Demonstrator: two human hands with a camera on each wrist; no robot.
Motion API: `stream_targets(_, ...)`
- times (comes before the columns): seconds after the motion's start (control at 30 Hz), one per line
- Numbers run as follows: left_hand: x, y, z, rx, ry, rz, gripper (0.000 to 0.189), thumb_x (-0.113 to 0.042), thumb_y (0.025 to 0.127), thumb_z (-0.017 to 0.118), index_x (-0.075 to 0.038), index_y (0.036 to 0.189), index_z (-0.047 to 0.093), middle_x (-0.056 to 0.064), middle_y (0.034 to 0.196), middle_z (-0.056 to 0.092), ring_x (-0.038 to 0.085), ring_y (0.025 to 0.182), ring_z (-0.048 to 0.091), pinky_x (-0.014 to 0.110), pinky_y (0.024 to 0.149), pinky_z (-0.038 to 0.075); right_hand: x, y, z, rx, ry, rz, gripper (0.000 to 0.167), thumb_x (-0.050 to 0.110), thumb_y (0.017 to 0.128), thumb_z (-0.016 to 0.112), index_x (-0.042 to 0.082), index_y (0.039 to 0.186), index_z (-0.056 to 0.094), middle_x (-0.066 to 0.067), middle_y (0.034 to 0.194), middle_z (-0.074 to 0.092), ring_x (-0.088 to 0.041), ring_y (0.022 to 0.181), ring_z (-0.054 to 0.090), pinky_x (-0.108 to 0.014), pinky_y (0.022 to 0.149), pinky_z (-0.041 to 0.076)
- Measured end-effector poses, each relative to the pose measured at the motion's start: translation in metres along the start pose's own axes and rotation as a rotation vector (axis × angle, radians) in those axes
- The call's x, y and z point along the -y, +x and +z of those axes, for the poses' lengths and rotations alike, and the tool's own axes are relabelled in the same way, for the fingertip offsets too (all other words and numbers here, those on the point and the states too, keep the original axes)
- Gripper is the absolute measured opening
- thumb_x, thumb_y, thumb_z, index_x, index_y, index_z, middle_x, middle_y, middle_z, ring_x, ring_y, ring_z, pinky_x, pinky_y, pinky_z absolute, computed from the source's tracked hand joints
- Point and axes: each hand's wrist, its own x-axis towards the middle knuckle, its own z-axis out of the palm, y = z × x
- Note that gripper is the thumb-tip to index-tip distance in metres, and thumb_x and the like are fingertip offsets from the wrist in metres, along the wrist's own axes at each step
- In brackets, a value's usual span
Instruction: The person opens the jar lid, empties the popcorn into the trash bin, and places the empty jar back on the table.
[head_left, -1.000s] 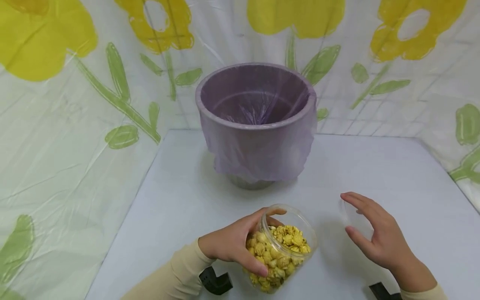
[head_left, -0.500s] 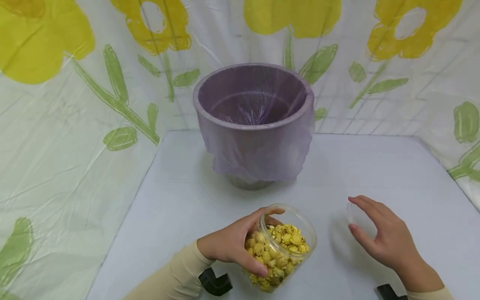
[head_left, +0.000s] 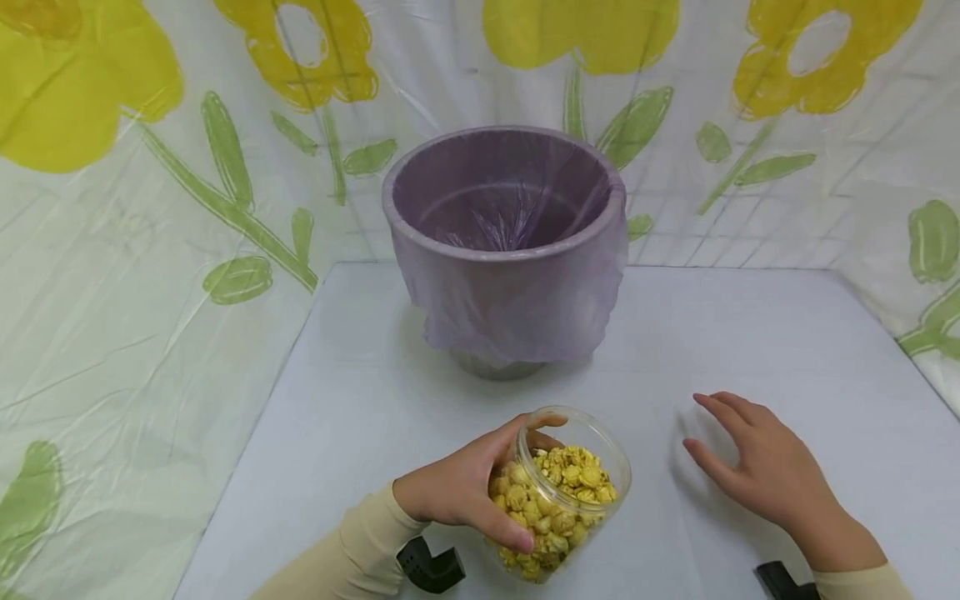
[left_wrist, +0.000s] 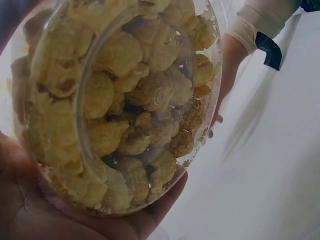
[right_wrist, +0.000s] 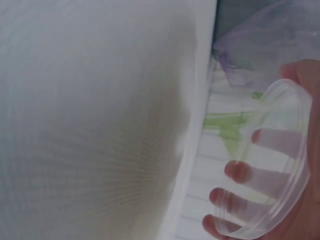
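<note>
In the head view my left hand (head_left: 465, 492) grips a clear plastic jar (head_left: 558, 517) at the front centre, its thumb on the near side and fingers behind. Yellow popcorn (head_left: 573, 475) fills much of it. The jar tilts to the right, its mouth uncovered. The left wrist view looks at the jar's base (left_wrist: 145, 100) from close up. To the right of the jar, my right hand (head_left: 776, 475) hovers over the table. A clear round lid (right_wrist: 270, 165) spans from its thumb to its fingers in the right wrist view; the fingertips show through and past it.
A purple-grey bucket (head_left: 517, 292) lined with a thin plastic bag stands behind the jar on the white table (head_left: 360, 417). Flower-printed sheeting (head_left: 247, 208) hangs along the back and sides. Black mounts (head_left: 431, 567) sit at both wrists.
The right hand has shifted slightly right and turned more palm-down; the lid's faint edge at its fingertips no longer shows in the head view. The left hand and jar stay nearly still.
</note>
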Motion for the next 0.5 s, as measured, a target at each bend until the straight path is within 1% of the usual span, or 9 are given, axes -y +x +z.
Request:
stream_targets(0.1,-0.0001,-0.0002,0.0000,0.000,0.000,-0.003,0.108,-0.024,0.079,0.085,-0.025,0.166,0.020,0.005,0.153,0.042,0.020,0.133,0.060,0.039,0.105,0.055,-0.0011,0.0002,0.0010,0.063,-0.008,0.028,0.063,0.042,0.088,0.082,0.010,0.139,0.063,-0.020,0.135,0.062,-0.046,0.118,0.059,-0.068,0.085,0.051)
stream_targets(0.2,0.0000,-0.0005,-0.0001,-0.003,0.005,-0.009,0.107,-0.024,0.079,0.085,-0.029,0.165,0.021,0.005,0.154,0.041,0.019,0.133,0.060,0.039,0.106,0.055,-0.0021,0.0000,0.0015,0.108,-0.012,0.052,0.066,0.046,0.089,0.082,0.012,0.141,0.062,-0.021,0.136,0.060,-0.047,0.119,0.058,-0.070,0.083,0.051)
stream_targets(0.33,0.0000,-0.0009,-0.0003,-0.006,0.009,-0.008,0.105,-0.023,0.079,0.085,-0.033,0.164,0.023,0.006,0.154,0.041,0.019,0.133,0.060,0.038,0.106,0.055,-0.0024,0.0001,0.0024,0.147,-0.018,0.072,0.068,0.049,0.086,0.083,0.013,0.141,0.063,-0.022,0.137,0.059,-0.048,0.120,0.057,-0.070,0.083,0.051)
stream_targets(0.5,0.0003,-0.0013,-0.0005,-0.002,0.007,-0.010,0.105,-0.025,0.080,0.085,-0.034,0.164,0.022,0.005,0.155,0.040,0.019,0.133,0.060,0.039,0.105,0.055,-0.0037,0.0007,0.0051,0.216,-0.040,0.094,0.072,0.051,0.083,0.086,0.012,0.139,0.064,-0.025,0.136,0.059,-0.050,0.120,0.057,-0.070,0.083,0.053)
